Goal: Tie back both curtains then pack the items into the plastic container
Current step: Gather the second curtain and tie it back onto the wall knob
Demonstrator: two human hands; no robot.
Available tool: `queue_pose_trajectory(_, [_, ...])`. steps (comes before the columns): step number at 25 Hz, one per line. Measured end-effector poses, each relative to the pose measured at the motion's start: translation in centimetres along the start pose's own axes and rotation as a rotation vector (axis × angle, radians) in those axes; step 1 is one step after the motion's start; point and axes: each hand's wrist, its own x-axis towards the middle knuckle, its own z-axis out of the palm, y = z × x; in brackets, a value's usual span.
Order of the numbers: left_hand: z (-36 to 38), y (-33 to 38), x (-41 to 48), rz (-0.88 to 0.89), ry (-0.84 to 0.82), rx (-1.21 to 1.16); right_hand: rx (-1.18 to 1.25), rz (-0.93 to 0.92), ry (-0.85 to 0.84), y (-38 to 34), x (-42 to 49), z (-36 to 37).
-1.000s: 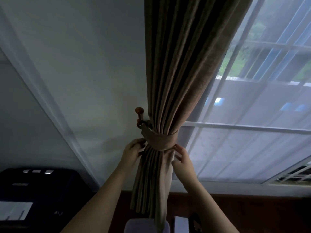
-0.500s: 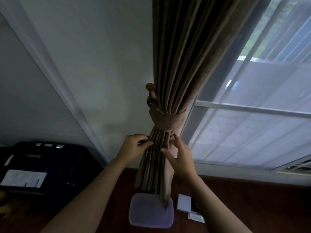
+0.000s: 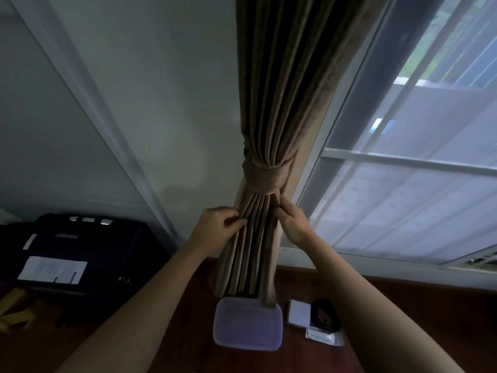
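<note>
At the lower left of the frame sits a dark suitcase (image 3: 80, 246) with a white paper label (image 3: 52, 270) on its face, and a yellow object (image 3: 16, 313) too dim to identify lies at the left edge just below it. A pale wall (image 3: 161, 103) fills the upper left and centre. Left of centre, the left hand (image 3: 217, 227) reaches up with its fingers curled, pinching an outer pleat on the left side of the brown curtain (image 3: 271, 103). The curtain hangs down the middle of the frame, gathered into tight folds by a matching fabric tieback (image 3: 265, 176) wrapped around it just above both hands. The right hand (image 3: 293, 224) is just right of centre, its thumb and fingertips pinching the folds right under the tieback's lower edge. Below the curtain's hem, at bottom centre, the plastic container (image 3: 247, 324) rests on a dark reddish wooden surface (image 3: 188, 332), its pale lavender top facing up and the curtain's tip overlapping its upper edge. Just right of it lie a small white card (image 3: 298, 312), a black item (image 3: 324, 314) whose shape is hard to make out, and a clear packet (image 3: 324, 339), the three close together. A window (image 3: 403, 184) behind sheer fabric fills the right side.
</note>
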Motion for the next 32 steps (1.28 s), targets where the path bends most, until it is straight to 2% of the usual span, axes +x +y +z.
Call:
queue_pose_trajectory(3, [1.1, 1.6, 1.4, 0.023, -0.083, 0.039, -0.249, -0.047, 0.464, 2.7, -1.4, -1.4])
queue_pose_trajectory(5, [2.3, 2.7, 2.1, 0.036, -0.113, 0.064, -0.285, -0.036, 0.626, 3.6, -1.9, -1.7])
queue_pose_trajectory(8, [2.7, 2.9, 2.2, 0.02, -0.086, 0.103, -0.438, -0.092, 0.548, 3.5, -1.6, -1.9])
queue_pose_trajectory(11, [1.5, 1.9, 2.0, 0.037, -0.065, 0.175, -0.528, -0.146, 0.568, 3.2, -1.9, -2.9])
queue_pose_trajectory(14, [1.1, 1.3, 0.4, 0.081, -0.057, 0.333, -0.67, -0.319, 0.551, 4.3, -3.6, -1.7])
queue_pose_trajectory(17, [2.5, 1.6, -0.8, 0.087, -0.067, 0.389, -0.754, -0.246, 0.56, 4.4, -3.8, -0.5])
queue_pose_trajectory(18, [2.8, 1.7, -0.5, 0.073, -0.076, 0.384, -0.743, -0.175, 0.546, 4.0, -3.1, -0.7])
queue_pose_trajectory(20, [2.9, 2.2, 0.4, 0.006, -0.082, 0.324, -0.66, -0.055, 0.409, 3.2, -2.4, -1.3])
queue_pose_trajectory(22, [3.0, 2.2, 0.9, -0.067, -0.106, 0.233, -0.559, -0.004, 0.296, 3.7, -2.4, -0.7])
queue_pose_trajectory(25, [3.5, 0.9, 1.2, -0.238, -0.197, 0.163, -0.445, 0.08, 0.212, 5.1, -2.8, 1.2])
queue_pose_trajectory(29, [3.9, 0.2, -0.3, -0.223, -0.263, 0.221, -0.111, 0.151, 0.219, 5.4, -1.9, 1.6])
queue_pose_trajectory(32, [3.1, 0.0, -2.0, -0.225, -0.254, 0.153, -0.098, 0.112, -0.018, 3.9, -0.3, 2.2])
